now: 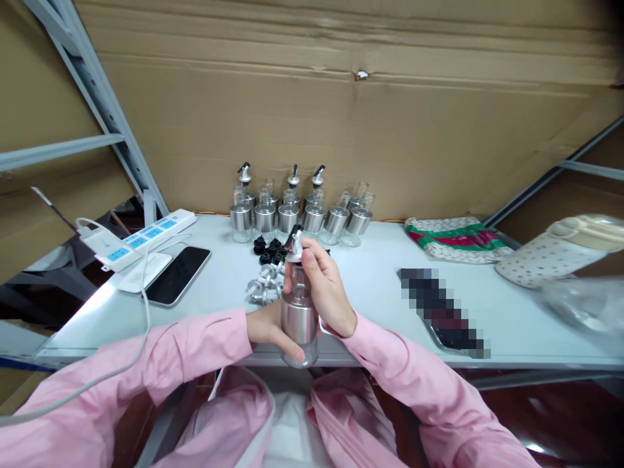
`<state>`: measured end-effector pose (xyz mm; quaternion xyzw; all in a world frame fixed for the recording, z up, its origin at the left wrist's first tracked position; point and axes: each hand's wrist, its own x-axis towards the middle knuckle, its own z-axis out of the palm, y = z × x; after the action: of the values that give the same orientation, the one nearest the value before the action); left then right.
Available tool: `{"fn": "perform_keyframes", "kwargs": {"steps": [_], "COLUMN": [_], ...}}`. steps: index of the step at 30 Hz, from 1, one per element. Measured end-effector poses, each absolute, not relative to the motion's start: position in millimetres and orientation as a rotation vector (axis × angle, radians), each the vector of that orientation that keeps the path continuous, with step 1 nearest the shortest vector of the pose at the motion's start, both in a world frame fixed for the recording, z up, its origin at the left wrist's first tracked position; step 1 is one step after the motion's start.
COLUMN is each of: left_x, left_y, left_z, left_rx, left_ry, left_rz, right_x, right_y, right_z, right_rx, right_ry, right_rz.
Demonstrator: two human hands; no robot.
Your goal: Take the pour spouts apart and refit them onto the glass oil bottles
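A glass oil bottle with a steel band (299, 323) stands upright at the table's front edge. My left hand (273, 330) is wrapped round its body, with the thumb across the lower front. At its neck, my right hand (322, 276) grips the silver pour spout (295, 247), which has a black flip lever and sits on the bottle's mouth. Just behind the bottle lie several loose silver spout tops (266, 284) and several black stoppers (270, 249). My hands and the bottle partly hide these piles.
Along the cardboard wall stand several steel-banded glass bottles (264, 219), three of them topped with spouts. On the left lie a black phone (179, 276) and a white power strip (146, 239) with a cable. Another phone (441, 309), a patterned cloth pouch (458, 239) and a dotted tumbler (550, 253) lie on the right.
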<state>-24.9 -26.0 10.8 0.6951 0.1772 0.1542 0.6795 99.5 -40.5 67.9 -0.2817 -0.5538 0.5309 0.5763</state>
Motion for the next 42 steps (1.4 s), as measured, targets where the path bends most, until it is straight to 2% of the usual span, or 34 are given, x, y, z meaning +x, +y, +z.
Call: {"fn": "perform_keyframes", "kwargs": {"steps": [8, 15, 22, 27, 31, 37, 42], "left_x": [-26.0, -26.3, -26.5, -25.8, -22.6, -21.1, -20.9], "left_y": [-25.0, -25.1, -25.0, -27.7, -29.5, -28.0, -27.9], "left_z": [10.0, 5.3, 9.8, 7.9, -0.5, -9.9, -6.7], "left_rx": [1.542, 1.476, 1.512, 1.482, 1.271, 1.097, 1.054], "left_ry": [0.341, 0.358, 0.369, 0.372, 0.326, 0.338, 0.345], "left_rz": [0.339, 0.323, 0.318, 0.317, 0.425, 0.451, 0.454], "right_x": [98.9, 123.3, 127.4, 130.7, 146.9, 187.6, 211.0], "right_y": [-32.2, -22.7, -51.9, -51.0, -46.9, -10.9, 44.7], "right_z": [72.2, 68.8, 67.0, 70.1, 87.2, 135.2, 126.7], "right_rx": [-0.665, -0.599, -0.79, -0.671, -0.739, -0.94, -1.117], "right_ry": [-1.044, -0.791, -1.478, -1.964, -1.797, -1.412, -1.515], "right_rz": [1.344, 1.163, 0.695, 0.283, 0.084, -0.386, -0.425]}}
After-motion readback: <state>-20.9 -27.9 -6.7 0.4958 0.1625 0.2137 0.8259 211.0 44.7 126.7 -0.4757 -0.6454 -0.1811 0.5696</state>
